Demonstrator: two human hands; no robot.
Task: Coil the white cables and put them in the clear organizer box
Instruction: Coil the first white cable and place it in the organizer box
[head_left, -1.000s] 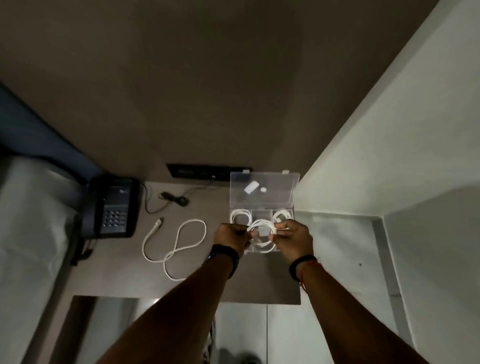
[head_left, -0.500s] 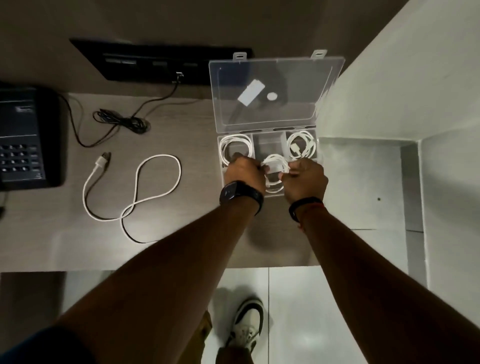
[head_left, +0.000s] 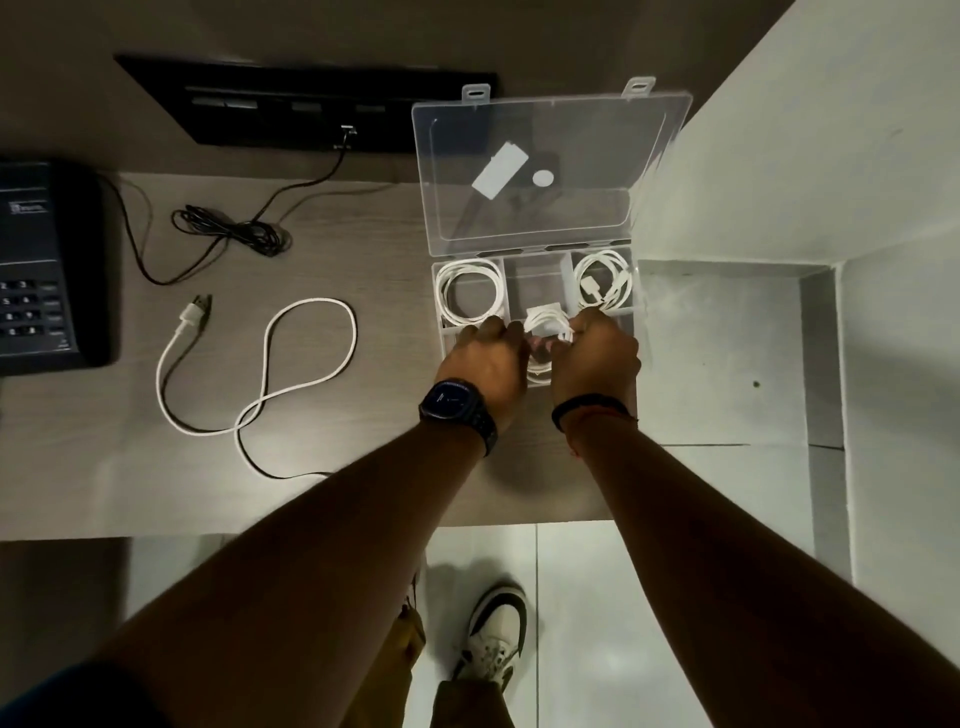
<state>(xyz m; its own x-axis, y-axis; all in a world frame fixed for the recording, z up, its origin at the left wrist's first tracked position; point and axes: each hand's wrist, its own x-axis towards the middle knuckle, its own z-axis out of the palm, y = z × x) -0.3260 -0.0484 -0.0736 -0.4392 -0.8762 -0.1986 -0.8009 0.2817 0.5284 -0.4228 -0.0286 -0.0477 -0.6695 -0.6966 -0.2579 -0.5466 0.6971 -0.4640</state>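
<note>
Standing at 6 o'clock, a shoe (head_left: 496, 636) on pale floor tiles (head_left: 587, 623), both forearms reaching up-frame toward 12. Left hand (head_left: 485, 358) wears a dark watch (head_left: 457, 408); right hand (head_left: 597, 353) has a dark wristband (head_left: 589, 408). Both hands sit knuckles-up over the near middle part of the clear organizer box (head_left: 441, 332), close together, almost touching. Between them a small white coiled cable (head_left: 545, 325), one end block showing at the top of the coil; each grip is pinched on the coil from its own side, left fingers at 9 o'clock of it, right fingers at 3 o'clock. Coil is at or just above the near middle compartment; cannot tell if it rests on the box floor. Box stands on the grey bench (head_left: 104, 467), at the bench's right end beside a white wall ledge (head_left: 727, 338). At 9 o'clock of the hands, well apart, a loose white cable (head_left: 311, 358) lies uncoiled in a figure-eight on the bench, its plug (head_left: 192, 314) at the far left end. Farther, in the box's back row: a coiled cable (head_left: 470, 291) in the left compartment, another coiled cable with plug (head_left: 602, 283) in the right one, middle one looks bare. Box lid (head_left: 644, 156) is propped open at 12 o'clock, with white stickers on it. Far left at 10 o'clock, a black phone (head_left: 47, 260), and a black cord bundle (head_left: 234, 234) running to a black socket panel (head_left: 311, 104).
</note>
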